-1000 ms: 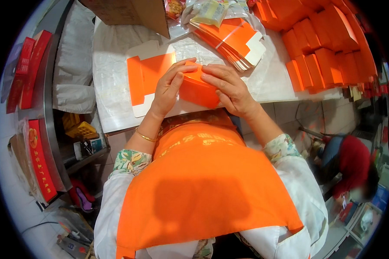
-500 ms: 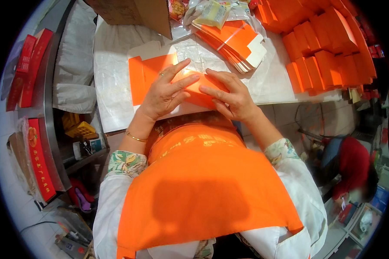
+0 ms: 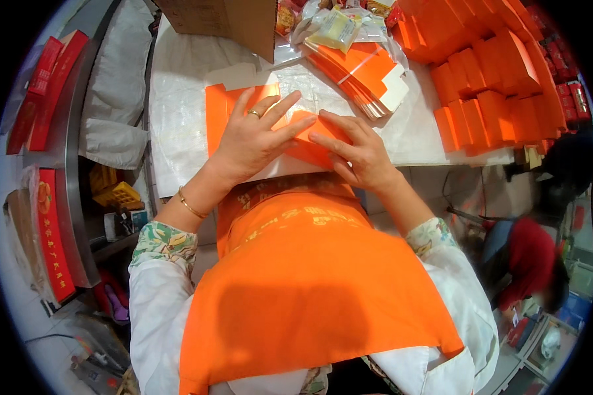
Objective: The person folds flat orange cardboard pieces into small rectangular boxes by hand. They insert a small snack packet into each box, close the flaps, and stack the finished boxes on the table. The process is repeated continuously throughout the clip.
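Observation:
An orange folding carton [image 3: 308, 150] sits close to my apron at the table's near edge. My right hand [image 3: 362, 150] grips its right end, with fingers over its top. Spread fingers mark my left hand [image 3: 254, 141], which wears a ring and a bracelet at the wrist. Its thumb side reaches the carton's left end, while the other fingers lie over a flat orange carton blank [image 3: 219, 112] with white flaps. Part of the blank and the carton's left side are hidden by my left hand.
A bundled stack of flat orange blanks [image 3: 356, 72] lies beyond, with a clear packet [image 3: 336, 29] on it. Many folded orange boxes [image 3: 491, 118] fill the right side. A brown cardboard box [image 3: 227, 23] stands far left. A person in red [image 3: 534, 257] bends at right.
My left hand has moved left and spread its fingers over the flat blank. My right hand stays at the carton's right end. The view has shifted slightly.

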A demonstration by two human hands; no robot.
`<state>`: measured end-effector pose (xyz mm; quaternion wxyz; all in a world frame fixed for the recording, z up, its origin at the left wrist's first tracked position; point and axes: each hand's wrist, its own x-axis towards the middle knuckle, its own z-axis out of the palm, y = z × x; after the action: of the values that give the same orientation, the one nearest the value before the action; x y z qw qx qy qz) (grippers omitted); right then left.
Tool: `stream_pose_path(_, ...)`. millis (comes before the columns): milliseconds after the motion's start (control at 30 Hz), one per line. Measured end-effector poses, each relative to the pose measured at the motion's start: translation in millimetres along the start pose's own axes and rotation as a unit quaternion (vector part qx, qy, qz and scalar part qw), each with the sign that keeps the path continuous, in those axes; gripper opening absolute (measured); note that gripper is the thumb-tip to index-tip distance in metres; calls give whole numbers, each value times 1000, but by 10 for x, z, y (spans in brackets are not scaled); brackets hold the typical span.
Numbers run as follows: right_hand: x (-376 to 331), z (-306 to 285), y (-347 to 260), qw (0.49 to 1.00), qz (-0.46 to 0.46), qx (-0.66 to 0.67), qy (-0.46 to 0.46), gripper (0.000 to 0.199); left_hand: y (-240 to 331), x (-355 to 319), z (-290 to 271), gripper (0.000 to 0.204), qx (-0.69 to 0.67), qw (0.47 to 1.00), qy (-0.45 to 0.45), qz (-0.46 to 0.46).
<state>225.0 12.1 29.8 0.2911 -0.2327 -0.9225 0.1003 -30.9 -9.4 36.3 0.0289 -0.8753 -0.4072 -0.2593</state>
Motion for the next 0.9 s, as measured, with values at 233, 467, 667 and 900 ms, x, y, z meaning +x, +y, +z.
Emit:
stream_pose_path(233,-162,87,-87,982,104,104,119,64,57,-183,269,70,-294,950,43,-93)
stream_pose_path(467,-420,356,-66,953,218,198,72,91,119,-240,586,87,-465,871,-9,-158)
stream_pose_path(667,-525,631,-18,871,355,306,144,102,225,-156,952,76,-512,820,67,-246)
stream_pose_path(900,-574,456,-110,785,436,387,211,71,558,285,828,54,-707,588,142,-366)
